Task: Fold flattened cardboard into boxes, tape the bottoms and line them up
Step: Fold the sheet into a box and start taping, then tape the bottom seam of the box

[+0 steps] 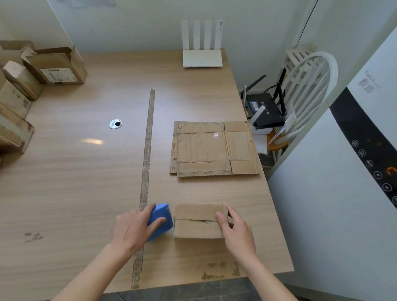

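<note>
Your left hand grips the blue tape dispenser, fingers curled over its top, right against the left end of the folded box. Run it straight along that centre seam, pressing flat, I'd say. The box sits near the table's front edge, flaps closed upward, long axis left-to-right, seam running the same way. Your right hand clamps its right end, thumb on top. Beyond lies flattened cardboard.
</note>
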Motion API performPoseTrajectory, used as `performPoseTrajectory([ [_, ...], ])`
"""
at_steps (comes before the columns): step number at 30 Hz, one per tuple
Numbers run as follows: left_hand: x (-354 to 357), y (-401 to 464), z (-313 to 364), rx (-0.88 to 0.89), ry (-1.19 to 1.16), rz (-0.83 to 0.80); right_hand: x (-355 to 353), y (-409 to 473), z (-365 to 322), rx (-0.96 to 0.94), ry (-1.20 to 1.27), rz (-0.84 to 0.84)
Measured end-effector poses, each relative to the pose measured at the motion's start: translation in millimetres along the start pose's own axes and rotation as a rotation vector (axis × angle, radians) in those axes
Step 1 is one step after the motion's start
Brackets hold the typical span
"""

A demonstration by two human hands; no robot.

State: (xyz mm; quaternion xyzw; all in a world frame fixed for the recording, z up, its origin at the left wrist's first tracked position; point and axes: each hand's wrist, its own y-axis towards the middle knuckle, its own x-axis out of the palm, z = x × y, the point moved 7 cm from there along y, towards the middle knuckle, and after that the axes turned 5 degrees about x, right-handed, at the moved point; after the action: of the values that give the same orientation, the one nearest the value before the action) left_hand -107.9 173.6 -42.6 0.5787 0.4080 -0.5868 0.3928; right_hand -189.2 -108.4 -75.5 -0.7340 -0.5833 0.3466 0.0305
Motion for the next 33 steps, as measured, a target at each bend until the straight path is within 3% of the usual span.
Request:
performPoseTrajectory([
  [2, 7.5, -8.9, -15.2, -0.096, -0.113, 0.035, 1.8, -1.1, -0.4, -0.02, -0.017, 0.004],
  [6, 38.7, -22.4, -21.9, -0.139, -0.224, -0.083, 4.1, -3.2, -0.3, -0.022, -0.044, 0.01],
  [9, 20.7, -23.8, -5.7, -0.198, -0.17, 0.094, 3.4, -2.1, 3.3, -0.024, -0.053, 0.011],
  [12, -9.9, -21.5, 37.1, -0.2, -0.561, 0.203, 3.1, -5.2, 2.1, -0.021, -0.047, 0.024],
  [15, 4.7, -16.8, 69.6, -0.291, -1.001, 0.097, 8.9, -10.8, 4.7, 0.0, -0.013, 0.029],
  [18, 26.9, -15.7, 71.8, -0.455, -1.216, -0.029, 16.3, -17.5, 15.4, 0.046, 0.034, -0.044],
  [20, 26.3, -9.1, 72.3, -0.391, -1.113, -0.141, 12.3, -22.2, 12.5, -0.003, -0.008, -0.061],
  [22, 19.3, 1.1, 69.0, -0.324, -0.909, -0.175, 7.3, -28.3, -2.3, -0.168, -0.084, -0.092],
  [25, -11.3, 7.9, 60.2, -0.295, -0.671, 0.084, 14.4, -42.0, -19.9, -0.417, -0.328, -0.186],
  [28, -25.7, -7.2, 41.9, -0.297, -0.585, 0.314, 23.0, -48.9, -18.7, -0.415, -0.443, -0.125],
  [30, -10.0, -20.0, 22.0, -0.313, -0.443, 0.28, 27.7, -52.6, -18.5, -0.386, -0.421, -0.078],
  [33, 23.2, -26.9, -6.6, -0.323, -0.269, 0.075, 33.8, -53.2, -19.4, -0.384, -0.405, -0.041],
])
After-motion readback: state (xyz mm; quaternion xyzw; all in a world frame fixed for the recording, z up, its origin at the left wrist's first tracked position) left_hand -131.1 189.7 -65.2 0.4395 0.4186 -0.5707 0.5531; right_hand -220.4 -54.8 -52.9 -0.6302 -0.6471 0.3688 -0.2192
